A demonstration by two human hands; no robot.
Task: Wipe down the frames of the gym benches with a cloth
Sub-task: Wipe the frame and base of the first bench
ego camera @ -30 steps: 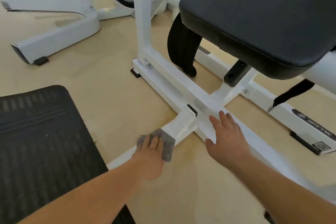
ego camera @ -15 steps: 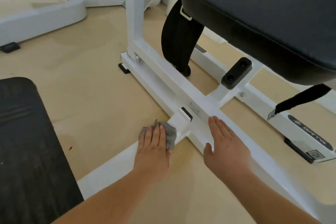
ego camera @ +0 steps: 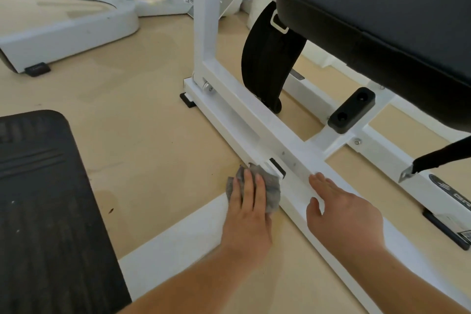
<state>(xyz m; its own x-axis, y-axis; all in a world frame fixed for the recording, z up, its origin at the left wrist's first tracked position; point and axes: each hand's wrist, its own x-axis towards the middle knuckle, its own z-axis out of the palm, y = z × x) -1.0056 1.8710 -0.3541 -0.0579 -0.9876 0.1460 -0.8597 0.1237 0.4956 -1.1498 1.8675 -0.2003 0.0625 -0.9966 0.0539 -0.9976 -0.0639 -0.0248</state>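
A white steel bench frame (ego camera: 244, 112) lies low on the tan floor, with a long floor rail running from upper left to lower right and a side rail (ego camera: 178, 237) branching toward me. My left hand (ego camera: 247, 214) presses a grey cloth (ego camera: 272, 191) flat on that side rail, right at its joint with the long rail. My right hand (ego camera: 341, 214) rests flat on the long rail just right of the joint, fingers together, holding nothing. The black padded seat (ego camera: 382, 23) hangs over the frame at upper right.
A black rubber mat (ego camera: 46, 211) covers the floor at lower left. Another white machine base (ego camera: 68, 35) sits at upper left. A black strap roll (ego camera: 270, 64) hangs under the seat, and a black rubber stop (ego camera: 351, 109) sits on a cross rail.
My left hand has slid the cloth forward along the side rail up to the joint. The right hand stays on the long rail. The view has shifted closer.
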